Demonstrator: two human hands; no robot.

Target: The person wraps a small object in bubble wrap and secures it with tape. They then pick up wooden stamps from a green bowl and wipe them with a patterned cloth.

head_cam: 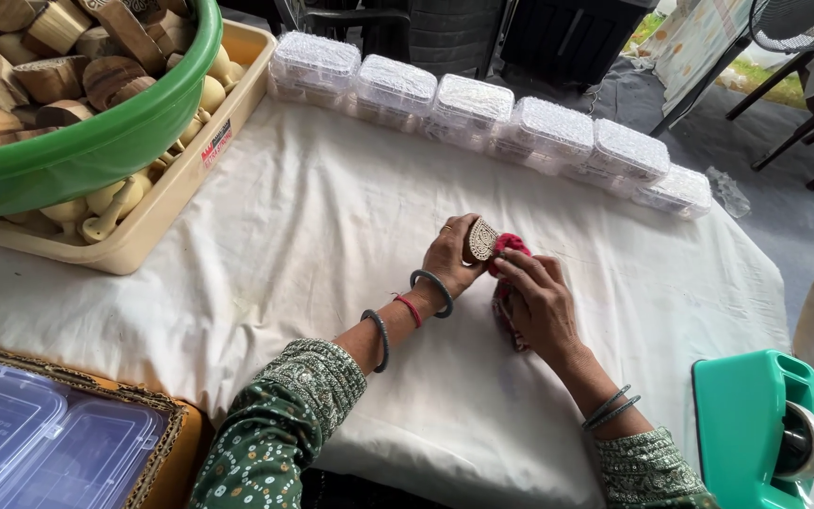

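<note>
Centrally, the left hand [449, 253] grips a small carved wooden block [480, 239], tilting its patterned face up and to the right so that the other hand can reach it; the right hand [537, 300] is clenched round a bunched red cloth [509, 247] and presses a fold of it against the block's edge, the rest of the cloth hanging below the palm toward the white sheet [332, 226] that covers the table. Farther out, a row of clear lidded plastic boxes [482, 113] lines the far edge; at far left a green basin [96, 141] heaped with more wooden blocks sits in a beige tray [190, 179], within arm's reach; at near left lie flat clear lids [30, 443] on a patterned cardboard box [176, 424]; at near right stands a teal tape dispenser [756, 424].
</note>
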